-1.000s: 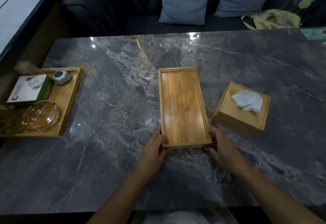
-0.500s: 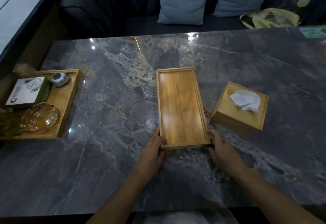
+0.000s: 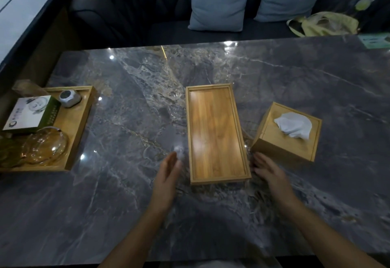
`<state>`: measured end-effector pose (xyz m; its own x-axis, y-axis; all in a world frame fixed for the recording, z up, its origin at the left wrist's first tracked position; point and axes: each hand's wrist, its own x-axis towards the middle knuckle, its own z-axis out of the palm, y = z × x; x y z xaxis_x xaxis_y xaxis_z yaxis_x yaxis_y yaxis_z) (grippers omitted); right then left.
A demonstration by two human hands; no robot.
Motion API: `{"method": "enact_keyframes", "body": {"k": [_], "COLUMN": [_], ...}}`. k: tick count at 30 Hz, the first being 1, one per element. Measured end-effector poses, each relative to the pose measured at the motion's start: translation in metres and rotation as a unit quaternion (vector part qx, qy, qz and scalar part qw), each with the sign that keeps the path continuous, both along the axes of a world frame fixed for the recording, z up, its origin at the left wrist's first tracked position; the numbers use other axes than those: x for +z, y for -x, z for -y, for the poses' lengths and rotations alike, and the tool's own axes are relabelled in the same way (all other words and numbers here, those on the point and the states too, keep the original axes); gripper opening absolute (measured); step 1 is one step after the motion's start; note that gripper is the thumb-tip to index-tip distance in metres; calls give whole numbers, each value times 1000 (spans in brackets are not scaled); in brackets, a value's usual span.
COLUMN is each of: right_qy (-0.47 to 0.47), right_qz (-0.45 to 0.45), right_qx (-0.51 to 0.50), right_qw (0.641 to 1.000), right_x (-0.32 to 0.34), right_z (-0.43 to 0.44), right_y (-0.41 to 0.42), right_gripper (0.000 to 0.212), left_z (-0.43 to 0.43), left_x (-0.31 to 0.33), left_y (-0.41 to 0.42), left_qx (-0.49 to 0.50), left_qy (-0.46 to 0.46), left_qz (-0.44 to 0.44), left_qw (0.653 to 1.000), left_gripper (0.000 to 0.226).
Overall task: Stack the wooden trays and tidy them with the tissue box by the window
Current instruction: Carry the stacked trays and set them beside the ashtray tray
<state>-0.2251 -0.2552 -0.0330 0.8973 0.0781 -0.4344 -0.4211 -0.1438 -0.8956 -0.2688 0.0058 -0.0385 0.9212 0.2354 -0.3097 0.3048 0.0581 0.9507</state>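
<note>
An empty rectangular wooden tray [image 3: 215, 132] lies flat in the middle of the grey marble table [image 3: 130, 204]. To its right stands a square wooden tissue box [image 3: 289, 141] with a white tissue sticking out of its top. My left hand [image 3: 167, 175] hovers just left of the tray's near corner, fingers straight and apart, holding nothing. My right hand [image 3: 267, 170] is just right of the tray's near corner, in front of the tissue box, open and off the tray. A second wooden tray [image 3: 79, 126] sits at the far left by the window side.
The left tray holds a green and white box [image 3: 31, 113], a small grey and white device [image 3: 69, 98] and a glass teapot [image 3: 45, 146]. Behind the table is a dark sofa with two blue cushions [image 3: 219, 0] and a yellow bag [image 3: 325, 24].
Both hands have let go of the middle tray's near corners and drawn slightly outward. The tray rests flat on the table where it was.
</note>
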Motion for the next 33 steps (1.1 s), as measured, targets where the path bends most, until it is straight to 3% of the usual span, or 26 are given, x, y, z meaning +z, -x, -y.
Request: {"method": "enact_keyframes", "body": {"k": [3, 10, 12, 17, 21, 23, 25, 30, 33], "right_qy": [-77, -111, -93, -83, -112, -116, -118, -117, -118], "right_qz": [-65, -50, -49, -14, -8, -7, -8, -15, -16], "right_qx": [-30, -5, -6, -9, -4, 6, 11, 14, 24], "right_qw": [994, 993, 994, 996, 994, 993, 993, 993, 993], "right_x": [3, 9, 8, 2, 1, 0, 2, -3, -1], "right_z": [-15, -41, -47, -52, -55, -56, -56, -56, -56], "right_y": [-17, -53, -64, -68, -65, -65, -66, -69, -74], "right_gripper": [65, 70, 68, 58, 59, 49, 35, 56, 57], "left_z": [3, 13, 15, 19, 25, 27, 28, 27, 28], "left_x": [1, 0, -1, 5, 8, 5, 1, -2, -3], "left_y": [-29, -74, -82, -83, -81, -83, -85, -85, -85], "left_qx": [44, 43, 28, 2, -27, -25, -23, -7, -8], "left_qy": [74, 137, 136, 140, 107, 83, 82, 108, 112], "left_qz": [-48, -53, -43, -28, -10, -12, -15, -15, -8], "left_qw": [995, 988, 989, 990, 994, 996, 996, 994, 994], "left_gripper": [47, 40, 30, 34, 50, 52, 40, 36, 38]}}
